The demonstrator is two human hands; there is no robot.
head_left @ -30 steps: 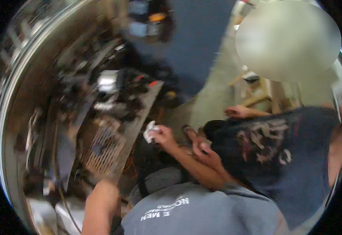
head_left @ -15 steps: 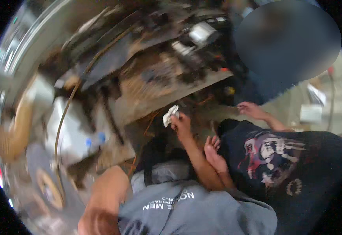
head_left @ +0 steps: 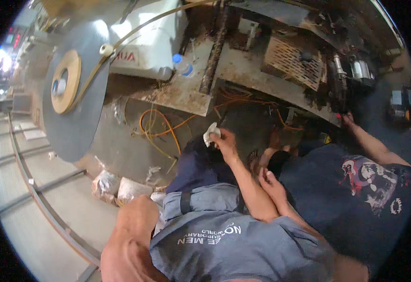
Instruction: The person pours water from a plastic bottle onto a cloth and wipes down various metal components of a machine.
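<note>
My right hand [head_left: 225, 142] is closed on a crumpled white piece [head_left: 211, 135], cloth or paper, I cannot tell which. It is pinched between thumb and fingers, above my dark-trousered lap. My left arm [head_left: 131, 230] is bent at my side, and its hand is out of sight. Close beside my right forearm is a co-worker's hand [head_left: 273, 184], its fingers loosely curled. The co-worker [head_left: 318, 181], in a dark printed shirt, has another hand [head_left: 348, 121] at the edge of the machine table.
A dusty machine table [head_left: 257, 82] carries a slotted plate [head_left: 295, 61]. A blue-capped bottle [head_left: 183, 65] lies by a white machine housing [head_left: 144, 44]. At left stands a big grey reel [head_left: 90, 110] wound with tan band. Orange hose [head_left: 172, 129] and filled bags [head_left: 132, 190] lie on the floor.
My view has swung left, bringing the reel and floor bags further in. The co-worker's far hand has moved to the table edge. My right hand still holds the white piece.
</note>
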